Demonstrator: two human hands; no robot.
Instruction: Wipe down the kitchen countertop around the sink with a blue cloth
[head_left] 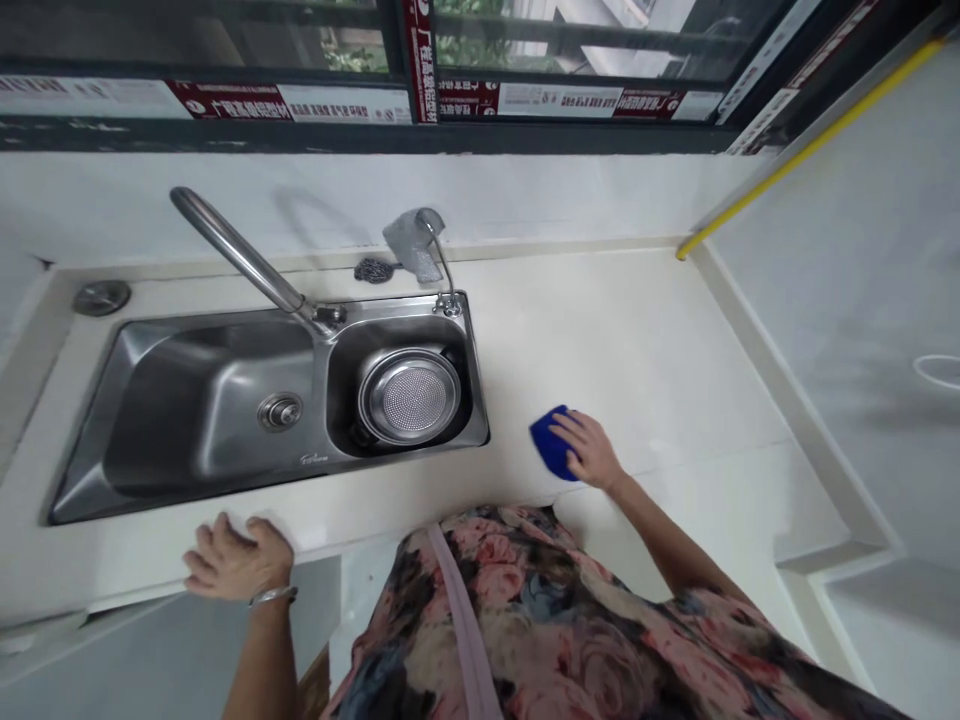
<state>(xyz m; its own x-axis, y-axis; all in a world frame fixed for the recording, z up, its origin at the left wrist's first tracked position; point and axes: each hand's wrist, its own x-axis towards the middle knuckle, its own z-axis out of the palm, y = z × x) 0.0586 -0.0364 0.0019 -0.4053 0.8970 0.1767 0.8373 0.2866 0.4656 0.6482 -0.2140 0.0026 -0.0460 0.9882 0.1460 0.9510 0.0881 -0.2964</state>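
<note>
Under my right hand (pixel 596 455) lies a folded blue cloth (pixel 551 440), pressed against the white countertop (pixel 585 340) right of the sink. The fingers rest over the cloth's right side, with the thumb along its lower part. My left hand (pixel 244 560), wearing a silver bracelet (pixel 274 595), leans on the counter's front edge below the large basin. Its fingers are apart and nothing is in it. Between the hands is a steel double sink (pixel 322 400). A round metal strainer (pixel 412 395) sits in the smaller right basin.
A tall faucet (pixel 240 250) rises behind the sink, and a thin tap (pixel 442 260) partly wrapped in plastic stands at its right corner. A steel scrubber (pixel 373 270) and a round metal lid (pixel 102 297) lie at the back. A yellow pipe (pixel 810 150) runs up the right wall.
</note>
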